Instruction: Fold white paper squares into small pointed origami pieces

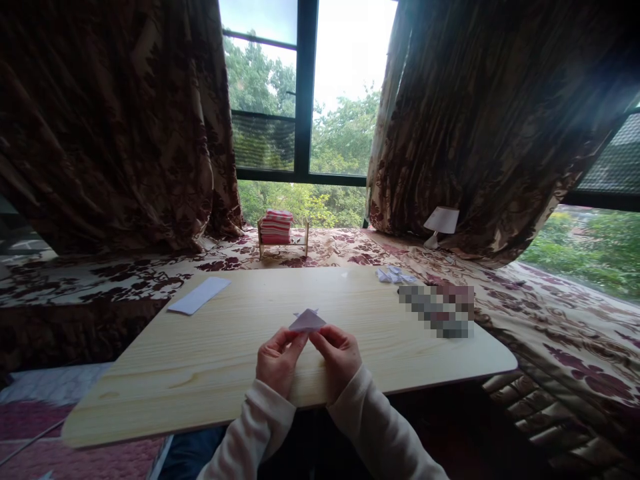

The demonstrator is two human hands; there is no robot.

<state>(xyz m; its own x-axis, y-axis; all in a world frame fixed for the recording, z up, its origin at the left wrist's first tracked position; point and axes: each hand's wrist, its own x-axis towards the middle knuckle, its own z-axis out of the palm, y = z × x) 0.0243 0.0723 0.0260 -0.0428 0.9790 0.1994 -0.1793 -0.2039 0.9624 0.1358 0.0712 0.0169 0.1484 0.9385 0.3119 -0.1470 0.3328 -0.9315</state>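
A small piece of folded white paper [307, 321] is held up over the near middle of the table, its outline a triangle with the point away from me. My left hand [281, 360] pinches its left corner between thumb and fingers. At the right corner, my right hand [337, 355] grips it the same way. Both thumbs nearly meet at the paper's near edge. Small pointed tips show behind the triangle; how they join it is hidden.
The pale wooden table [215, 360] carries a white paper stack [200, 295] at left and folded paper pieces [395, 275] at back right, beside a pixelated patch. Beyond stand a small rack [283, 244] with striped folded cloths [277, 228] and a white lamp [441, 221].
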